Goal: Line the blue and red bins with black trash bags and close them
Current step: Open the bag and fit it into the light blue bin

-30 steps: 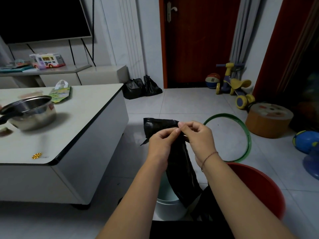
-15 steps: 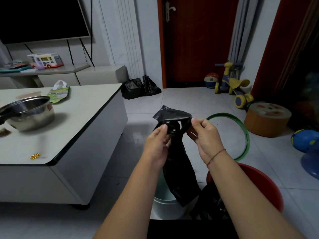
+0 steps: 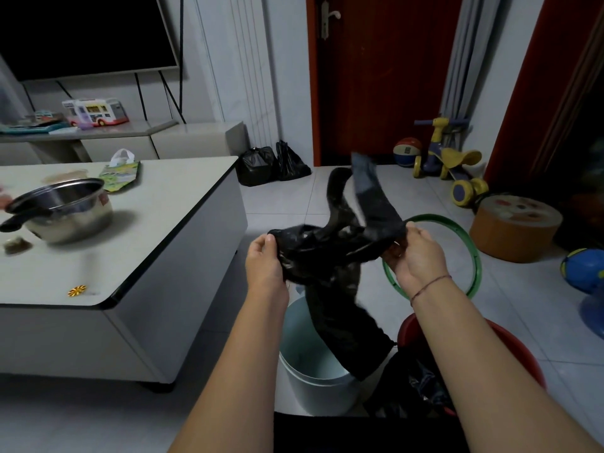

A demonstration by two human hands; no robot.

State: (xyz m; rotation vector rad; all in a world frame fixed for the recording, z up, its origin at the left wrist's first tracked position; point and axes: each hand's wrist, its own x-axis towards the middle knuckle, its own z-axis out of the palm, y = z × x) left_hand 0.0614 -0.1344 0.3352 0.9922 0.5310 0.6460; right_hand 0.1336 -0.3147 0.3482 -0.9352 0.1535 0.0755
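A black trash bag is stretched between my hands above the floor. My left hand pinches one side of its mouth. My right hand grips the other side. Two handle flaps stick up from the bag, and its body hangs down into the pale blue bin standing below. The red bin sits to the right of the blue one, partly hidden by my right forearm. A crumpled black bag lies in it.
A low white table with a steel pot stands to the left. A green hoop, a round stool, a blue fan and a toy trike are on the floor to the right. Two filled black bags sit by the door.
My hands have moved apart, pulling the bag's mouth open from a bunched strip. The handle flaps have flipped upward.
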